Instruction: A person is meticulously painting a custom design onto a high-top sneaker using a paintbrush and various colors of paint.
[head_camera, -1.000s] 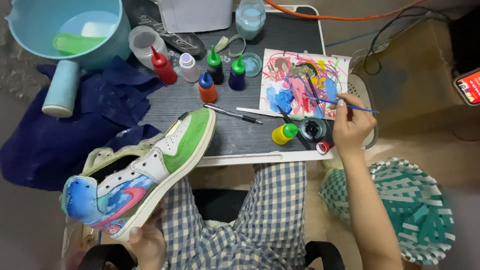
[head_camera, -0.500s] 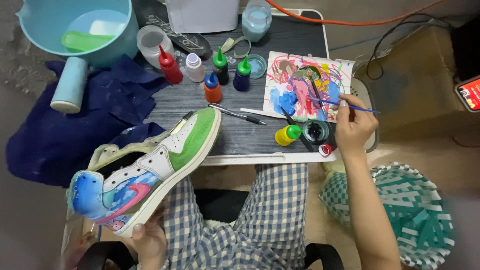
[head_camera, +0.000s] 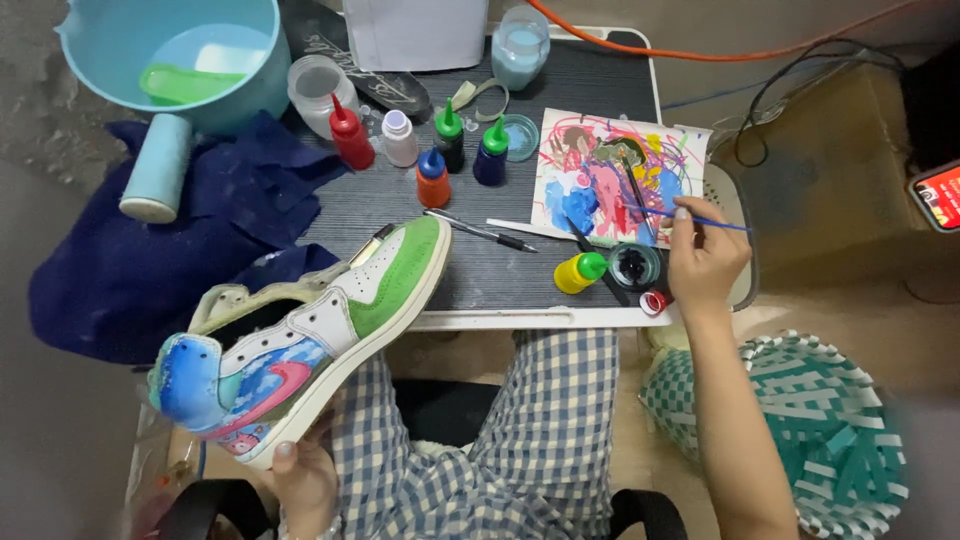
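A thin blue brush (head_camera: 700, 216) is being pinched by the right hand (head_camera: 706, 262) over the paint-smeared paper (head_camera: 600, 180) (best loaded lightly), while the painted sneaker (head_camera: 300, 340) is being gripped underneath by the left hand (head_camera: 300, 480).

Shoe (head_camera: 320, 330) lies left of the bottles (head_camera: 440, 155), paper (head_camera: 610, 175) right, basin (head_camera: 175, 55) perhaps behind.

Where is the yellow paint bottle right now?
In the head view, the yellow paint bottle lies on its side near the table's front edge, just left of the small dark paint pot and the right hand.
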